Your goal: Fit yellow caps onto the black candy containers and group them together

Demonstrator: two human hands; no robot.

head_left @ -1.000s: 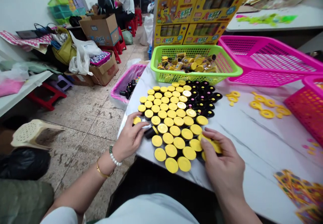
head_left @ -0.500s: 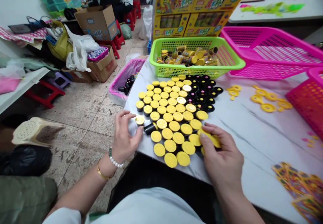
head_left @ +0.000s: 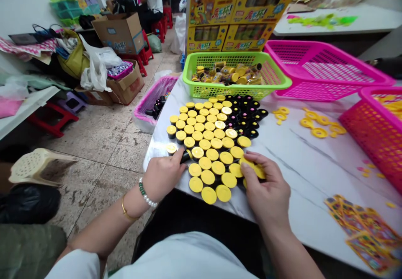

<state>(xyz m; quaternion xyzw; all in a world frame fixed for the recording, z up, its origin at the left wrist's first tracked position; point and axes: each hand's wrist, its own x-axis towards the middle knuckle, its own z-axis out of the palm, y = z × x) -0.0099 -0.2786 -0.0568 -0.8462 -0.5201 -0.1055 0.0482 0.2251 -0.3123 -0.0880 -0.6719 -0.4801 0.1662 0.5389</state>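
Observation:
Many small black cups with round yellow lids (head_left: 208, 135) stand upright in a packed group on the white table. One black cup (head_left: 186, 156) lies on its side at the group's left edge, and the fingers of my left hand (head_left: 165, 172) are closed on its dark end. A single yellow-lidded cup (head_left: 171, 148) stands just beyond that hand, apart from the others. At the group's right edge my right hand (head_left: 266, 187) has thumb and fingers round yellow-lidded cups (head_left: 258, 170), partly hiding them. Black cups without yellow lids (head_left: 246, 113) cluster at the far right of the group.
Behind the group sits a green basket (head_left: 237, 89) of yellow and black tubes. Pink baskets (head_left: 326, 92) stand to the right. Yellow ring pieces (head_left: 319, 133) and printed cards (head_left: 364, 231) lie on the table (head_left: 292, 174). Stacked yellow boxes (head_left: 216, 9) rise behind; people sit farther back.
My left hand has moved from beside the single standing cup to the lying one, and its spread fingers have closed. My right hand keeps its grip; the view has shifted slightly.

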